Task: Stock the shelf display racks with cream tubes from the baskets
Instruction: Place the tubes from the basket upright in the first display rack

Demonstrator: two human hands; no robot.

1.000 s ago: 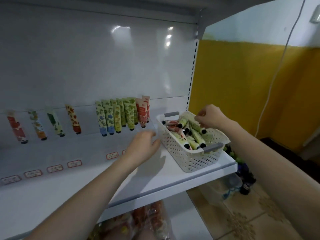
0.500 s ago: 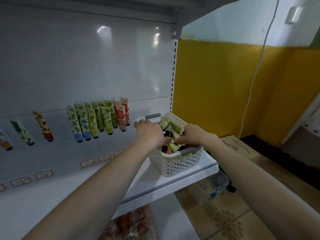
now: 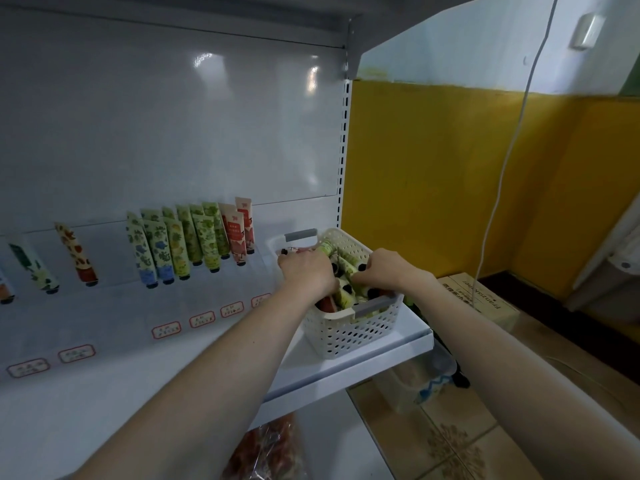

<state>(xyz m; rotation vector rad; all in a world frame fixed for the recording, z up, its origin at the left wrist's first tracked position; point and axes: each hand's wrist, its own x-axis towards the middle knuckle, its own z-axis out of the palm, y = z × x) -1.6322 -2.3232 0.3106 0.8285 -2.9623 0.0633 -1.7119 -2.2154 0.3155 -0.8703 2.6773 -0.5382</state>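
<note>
Both hands reach into a white perforated basket at the right end of a white shelf; the left hand and right hand press down among the loose cream tubes heaped inside; fingers curl into the pile, though whether either has closed on a tube cannot be told; further tubes stand upright in the clear display rack along the shelf's back edge, price labels in front.
</note>
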